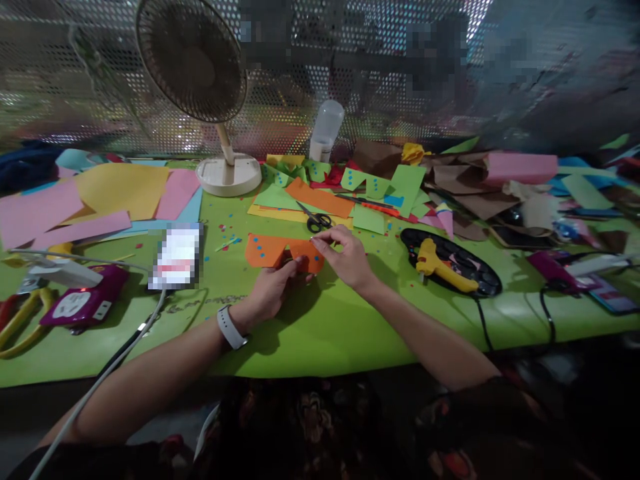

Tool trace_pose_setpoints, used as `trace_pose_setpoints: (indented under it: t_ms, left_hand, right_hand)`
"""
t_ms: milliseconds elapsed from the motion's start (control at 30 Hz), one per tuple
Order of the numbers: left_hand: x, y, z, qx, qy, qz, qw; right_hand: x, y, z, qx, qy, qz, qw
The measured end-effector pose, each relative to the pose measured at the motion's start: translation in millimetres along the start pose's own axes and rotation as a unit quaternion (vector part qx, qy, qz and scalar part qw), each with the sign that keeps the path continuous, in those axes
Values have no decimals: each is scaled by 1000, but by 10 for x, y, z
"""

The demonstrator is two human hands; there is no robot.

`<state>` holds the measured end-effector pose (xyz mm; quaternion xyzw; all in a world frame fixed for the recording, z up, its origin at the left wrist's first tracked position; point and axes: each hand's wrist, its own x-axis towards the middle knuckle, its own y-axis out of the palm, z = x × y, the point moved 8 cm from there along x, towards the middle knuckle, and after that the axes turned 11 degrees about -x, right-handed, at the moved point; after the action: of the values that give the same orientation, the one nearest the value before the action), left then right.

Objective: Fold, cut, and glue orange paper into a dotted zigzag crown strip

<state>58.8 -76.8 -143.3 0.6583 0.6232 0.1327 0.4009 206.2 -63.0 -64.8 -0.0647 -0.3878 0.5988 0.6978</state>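
An orange paper cut-out [263,251] with blue dots and a notch in its lower edge is held above the green table. My left hand [274,288], with a watch strap at the wrist, grips it from below near its middle. At its upper right corner my right hand [345,253] has thumb and forefinger pinched together; anything between those fingertips is too small to make out. Just behind the paper lie black-handled scissors [319,221]. Several green cut-outs [367,182] with blue dots rest farther back.
A white fan [229,175] stands at the back, left of a clear bottle [327,130]. A yellow glue gun [443,267] lies on a black tray [487,279] at right. A phone [176,257], purple power strip [85,300] and yellow-handled tool [30,320] are at left, with cables.
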Motion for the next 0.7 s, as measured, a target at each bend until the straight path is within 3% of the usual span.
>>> trace_pose_setpoints:
  t_ms: [133,333,500,700]
  left_hand:
    - [17,-27,-53,-18,18,-1,1000]
    - [12,8,-106,-6,33,30,999]
    - [-18,57,-61,15,21,66,998]
    - [-35,65,-31,25,-4,63,998]
  right_hand:
    - [28,-83,-17,-20,-28,35,999]
    - [-10,53,-190,-37,2,148,988]
    - [0,124,-142,3,15,159,987]
    - [29,216,-216,86,68,164,980]
